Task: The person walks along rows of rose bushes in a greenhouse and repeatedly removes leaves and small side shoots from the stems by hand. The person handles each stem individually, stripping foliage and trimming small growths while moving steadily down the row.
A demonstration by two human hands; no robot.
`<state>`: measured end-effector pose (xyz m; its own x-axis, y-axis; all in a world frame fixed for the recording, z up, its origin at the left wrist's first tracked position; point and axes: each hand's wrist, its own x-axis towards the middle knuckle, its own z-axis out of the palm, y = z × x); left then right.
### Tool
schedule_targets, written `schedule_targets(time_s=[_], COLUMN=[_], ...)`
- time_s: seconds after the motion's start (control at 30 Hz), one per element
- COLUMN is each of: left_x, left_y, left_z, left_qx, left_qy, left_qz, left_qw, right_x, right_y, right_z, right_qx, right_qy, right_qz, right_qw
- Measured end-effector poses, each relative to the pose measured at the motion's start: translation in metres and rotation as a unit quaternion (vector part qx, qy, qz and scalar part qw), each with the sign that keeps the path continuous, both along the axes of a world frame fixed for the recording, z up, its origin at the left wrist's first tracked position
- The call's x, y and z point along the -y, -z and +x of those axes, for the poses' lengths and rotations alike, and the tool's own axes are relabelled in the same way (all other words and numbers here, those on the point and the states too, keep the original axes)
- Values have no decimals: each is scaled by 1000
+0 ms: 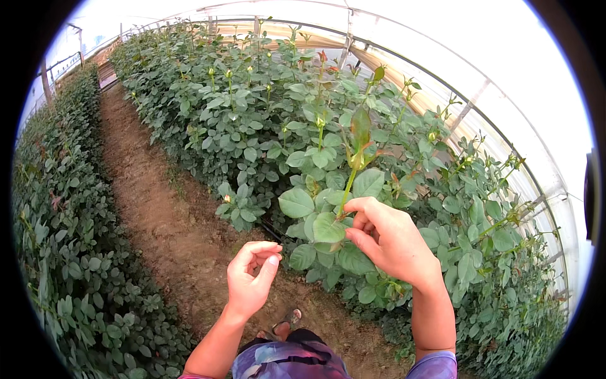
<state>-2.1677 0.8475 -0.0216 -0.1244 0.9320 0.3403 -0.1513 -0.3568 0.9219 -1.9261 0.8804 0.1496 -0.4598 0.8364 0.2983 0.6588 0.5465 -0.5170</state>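
Observation:
A rose stem with a green bud stands upright in front of me, reddish leaf tips around the bud. Beside this stem is my right hand, its index fingertip at the stem and its thumb by a broad leaf. Thumb and index finger are apart, while the other fingers curl inward. My left hand hovers over the soil path, left of the same plant. Its fingers are loosely bent, with the thumb close to the fingertips, and no object shows in them.
Dense rose bushes with several pale buds line the right side. Another row of bushes runs along the left. Between them lies a dirt path, with my sandalled foot on it. Plastic greenhouse sheeting curves behind the plants.

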Motion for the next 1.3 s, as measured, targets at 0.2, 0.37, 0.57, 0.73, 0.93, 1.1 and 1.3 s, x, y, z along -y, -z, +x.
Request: schedule_targets(time_s=[0.2,0.37,0.57,0.73,0.93,1.1,1.3], left_x=[-63,-130,-193,-253,-369,-455,-502], left_y=[-8,3,15,-1,-65,-123,-115], left_z=[-16,-19,-13,-29,-44,-14,14], left_qx=[49,-36,6,4,28,-99,-409], left_qy=[-58,8,60,112,115,218,190], left_qz=[-6,10,-4,13,108,162,200], left_qw=[997,999,998,994,987,957,869], right_x=[-19,-23,-42,-72,-89,-150,-289], right_y=[-6,-13,-46,-25,-69,-69,-24], right_z=[5,21,38,56,17,-11,-3], right_qx=[76,76,104,65,1,-212,55], right_qy=[-74,-84,-116,-183,112,232,460], right_qz=[121,71,-318,-540,-500,-235,-70], right_qw=[987,991,935,819,859,920,884])
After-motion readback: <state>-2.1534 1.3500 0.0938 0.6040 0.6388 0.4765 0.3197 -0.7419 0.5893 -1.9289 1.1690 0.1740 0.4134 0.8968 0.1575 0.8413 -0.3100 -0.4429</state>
